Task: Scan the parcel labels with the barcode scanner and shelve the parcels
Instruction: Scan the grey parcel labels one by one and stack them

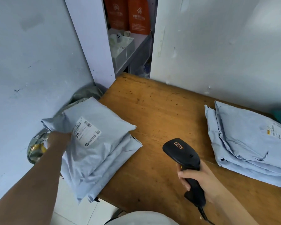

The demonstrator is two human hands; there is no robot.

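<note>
My left hand [58, 138] grips the left edge of a grey poly-mailer parcel [102, 143]; its white label [86, 131] faces up. The parcel overhangs the left edge of the wooden table [156, 111], and a second grey parcel [120, 158] lies under it. A black barcode scanner [183, 158] is held by its handle in my right hand [201, 179], its head pointing toward the held parcel. A stack of grey parcels [250, 143] lies at the right of the table.
Blue-grey walls [31, 62] close in at left and behind. Between them, a shelf [136, 46] holds orange bags [128, 13] and a white box. A crumpled dark bag [37, 148] sits on the floor by the left wall.
</note>
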